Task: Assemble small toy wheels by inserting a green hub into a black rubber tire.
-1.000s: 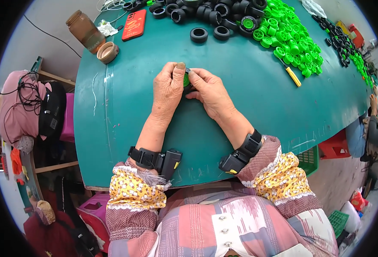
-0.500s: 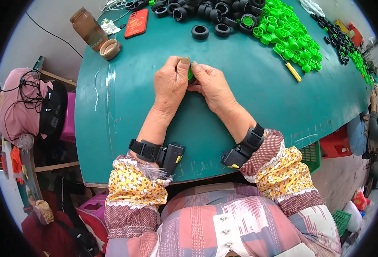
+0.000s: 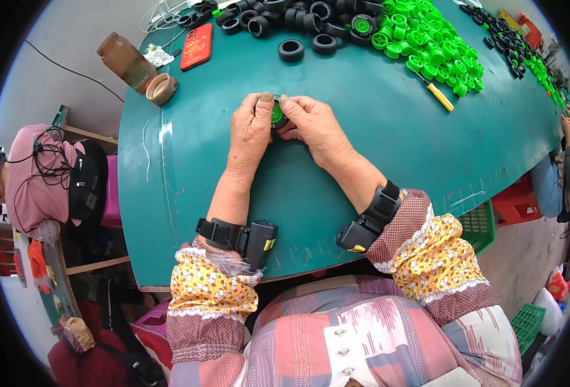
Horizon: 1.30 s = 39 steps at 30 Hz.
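Note:
Between my two hands, above the middle of the green table [image 3: 388, 168], is a small toy wheel [image 3: 277, 115] with a black tyre and a bright green hub. My left hand [image 3: 251, 129] grips its left side, thumb on top at the rim. From the right, my right hand [image 3: 314, 128] pinches it, its thumb close beside the left one. Fingers cover much of the tyre, so how far the hub sits inside it cannot be made out. Two loose black tyres, one a tyre [image 3: 290, 50] lying on its side, rest beyond my hands.
A heap of black tyres [image 3: 314, 22] and a pile of green hubs [image 3: 433, 45] lie at the far side. Nearby is a yellow-handled screwdriver [image 3: 440, 97]. At the far left are a red phone [image 3: 196, 46], a brown bottle [image 3: 127, 61] and its lid [image 3: 161, 89]. A person [image 3: 565, 168] sits at far right.
The wheel has turned so more of its green hub shows between my thumbs. Both hands still hold it. The whole view has shifted slightly.

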Motion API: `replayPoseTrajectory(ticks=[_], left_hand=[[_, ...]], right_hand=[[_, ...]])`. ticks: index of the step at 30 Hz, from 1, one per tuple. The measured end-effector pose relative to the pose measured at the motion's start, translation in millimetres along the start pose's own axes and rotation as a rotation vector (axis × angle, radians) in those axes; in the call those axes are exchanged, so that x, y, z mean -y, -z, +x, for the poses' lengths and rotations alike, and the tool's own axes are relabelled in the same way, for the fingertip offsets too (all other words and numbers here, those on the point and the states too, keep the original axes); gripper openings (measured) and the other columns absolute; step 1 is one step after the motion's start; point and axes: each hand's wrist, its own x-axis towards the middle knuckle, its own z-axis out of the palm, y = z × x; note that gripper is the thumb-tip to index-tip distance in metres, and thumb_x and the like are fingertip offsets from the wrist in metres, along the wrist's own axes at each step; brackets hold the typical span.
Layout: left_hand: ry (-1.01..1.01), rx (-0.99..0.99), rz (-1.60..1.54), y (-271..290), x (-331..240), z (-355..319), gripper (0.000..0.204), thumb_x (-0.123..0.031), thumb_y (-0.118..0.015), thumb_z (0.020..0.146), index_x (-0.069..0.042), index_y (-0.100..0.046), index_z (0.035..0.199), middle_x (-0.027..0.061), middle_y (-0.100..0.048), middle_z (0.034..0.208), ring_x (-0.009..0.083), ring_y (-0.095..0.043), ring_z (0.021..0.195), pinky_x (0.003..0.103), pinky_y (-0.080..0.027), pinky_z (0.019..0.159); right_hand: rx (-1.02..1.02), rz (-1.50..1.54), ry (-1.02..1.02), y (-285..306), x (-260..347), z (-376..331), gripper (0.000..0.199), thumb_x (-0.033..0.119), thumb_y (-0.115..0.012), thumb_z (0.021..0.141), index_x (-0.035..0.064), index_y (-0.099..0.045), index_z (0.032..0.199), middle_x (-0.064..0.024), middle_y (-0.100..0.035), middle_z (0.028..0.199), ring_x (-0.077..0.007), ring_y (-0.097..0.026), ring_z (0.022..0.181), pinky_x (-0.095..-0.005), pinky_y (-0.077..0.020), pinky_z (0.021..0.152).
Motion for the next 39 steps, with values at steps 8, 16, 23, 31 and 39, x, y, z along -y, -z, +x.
replayPoseTrajectory(ticks=[8,16,23,31,39], left_hand=[[-0.01,-0.039,-0.1,-0.7,-6.3,-1.2,0.025,-0.02,-0.044,0.088,0.0,-0.058,0.09,0.0027,-0.054,0.062,0.0078,-0.047,0.048,0.022,-0.038,0.045],[-0.251,-0.167,0.06,-2.6,11.5,6.3,0.027,-0.025,-0.047,0.088,-0.001,-0.057,0.081,0.0115,-0.051,0.058,0.0185,-0.052,0.051,0.031,-0.041,0.048],[-0.329,-0.16,0.465,0.6,-1.1,-2.8,0.031,-0.03,-0.05,0.086,-0.002,-0.055,0.077,0.013,-0.048,0.055,0.0185,-0.048,0.048,0.032,-0.038,0.045],[-0.272,-0.013,0.07,-3.5,4.4,-2.8,0.03,-0.026,-0.059,0.081,0.001,-0.054,0.093,0.0087,-0.058,0.067,0.0153,-0.053,0.054,0.031,-0.044,0.051],[-0.203,-0.127,0.229,0.9,-1.6,-5.0,0.025,-0.022,-0.054,0.083,0.001,-0.053,0.093,0.0148,-0.059,0.072,0.0224,-0.057,0.063,0.031,-0.046,0.058]], right_hand=[[-0.003,0.02,-0.008,6.4,2.9,1.2,0.028,0.027,-0.051,0.087,-0.0001,-0.057,0.093,-0.0042,-0.058,0.078,-0.0101,-0.052,0.068,-0.0221,-0.0443,0.061],[-0.002,0.041,-0.027,-1.5,2.3,-2.7,0.027,0.023,-0.052,0.086,-0.0002,-0.055,0.1,-0.0048,-0.058,0.085,-0.0111,-0.054,0.073,-0.023,-0.0451,0.063],[0.063,-0.07,-0.033,-1.9,3.5,-2.7,0.028,0.026,-0.054,0.085,-0.0007,-0.057,0.093,-0.0031,-0.058,0.078,-0.0104,-0.054,0.066,-0.0228,-0.045,0.058],[-0.066,0.042,0.087,-2.2,5.7,-3.3,0.028,0.027,-0.053,0.086,-0.0011,-0.057,0.089,-0.0031,-0.057,0.075,-0.0104,-0.055,0.065,-0.0227,-0.0452,0.056],[0.073,-0.001,-0.035,-3.4,6.8,-5.1,0.031,0.032,-0.054,0.085,0.0026,-0.055,0.096,-0.0024,-0.056,0.083,-0.0102,-0.054,0.073,-0.0226,-0.0458,0.061]])
